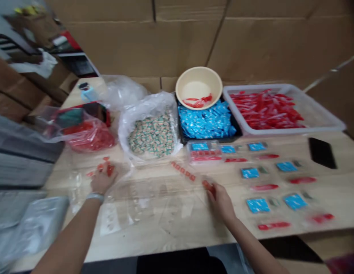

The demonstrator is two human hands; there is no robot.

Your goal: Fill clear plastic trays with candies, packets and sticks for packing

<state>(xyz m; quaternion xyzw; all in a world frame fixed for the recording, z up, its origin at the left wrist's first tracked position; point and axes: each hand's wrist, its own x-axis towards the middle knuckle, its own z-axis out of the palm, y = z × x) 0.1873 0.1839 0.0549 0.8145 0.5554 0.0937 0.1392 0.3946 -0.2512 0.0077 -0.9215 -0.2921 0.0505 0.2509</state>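
The bare left forearm [71, 236] wears a pale grey wristband [94, 196].

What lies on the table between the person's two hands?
In the head view, a short row of small red pieces and a clear plastic sheet lie between the left hand and the right hand.

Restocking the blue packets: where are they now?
In the head view, the blue packets fill a dark tray at the table's far edge, beside the cream bowl and the red-filled plastic bin.
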